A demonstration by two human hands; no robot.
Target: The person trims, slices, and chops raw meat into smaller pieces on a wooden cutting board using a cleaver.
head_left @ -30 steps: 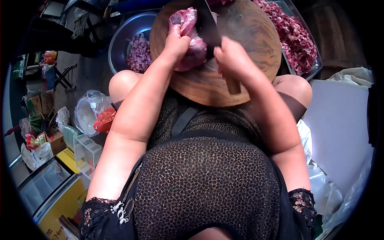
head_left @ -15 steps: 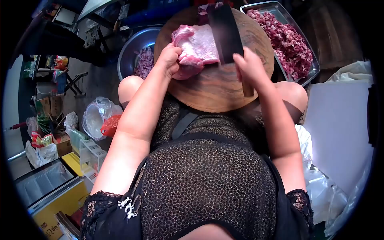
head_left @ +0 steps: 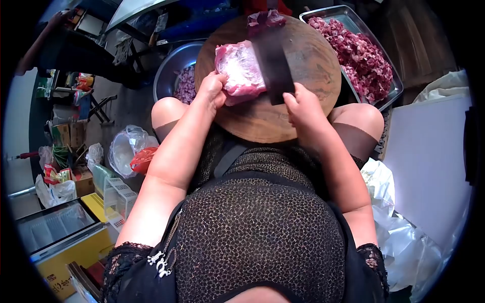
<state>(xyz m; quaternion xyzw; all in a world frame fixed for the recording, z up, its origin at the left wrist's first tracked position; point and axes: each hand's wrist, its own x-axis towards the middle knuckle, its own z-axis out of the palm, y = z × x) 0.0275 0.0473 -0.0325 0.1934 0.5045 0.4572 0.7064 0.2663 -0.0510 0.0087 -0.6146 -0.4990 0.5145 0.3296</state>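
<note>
A slab of raw meat (head_left: pixel 241 68), pink with a white fatty face, lies on the round wooden chopping block (head_left: pixel 262 123) above my knees. My left hand (head_left: pixel 214 87) is closed on the slab's near left edge. A dark, broad-bladed cleaver (head_left: pixel 275 68) is in my right hand (head_left: pixel 304 108), fingers wrapped round its handle. Motion blurs the blade, which covers the slab's right edge; whether it touches the meat I cannot tell. Beyond the blade, a darker red piece of meat (head_left: pixel 266 20) sits at the block's far edge.
Chopped meat (head_left: pixel 366 60) fills a metal tray (head_left: pixel 396 93) to the right of the block. Left of it stands a metal bowl (head_left: pixel 164 76) holding diced pieces. A white board (head_left: pixel 427 151), plastic bags (head_left: pixel 126 151) and a yellow box (head_left: pixel 76 262) surround me. Another person stands far left.
The cleaver and my right hand have shifted left and slightly nearer to me. The slab is turned a little, showing more of its white face, with my left hand still on it.
</note>
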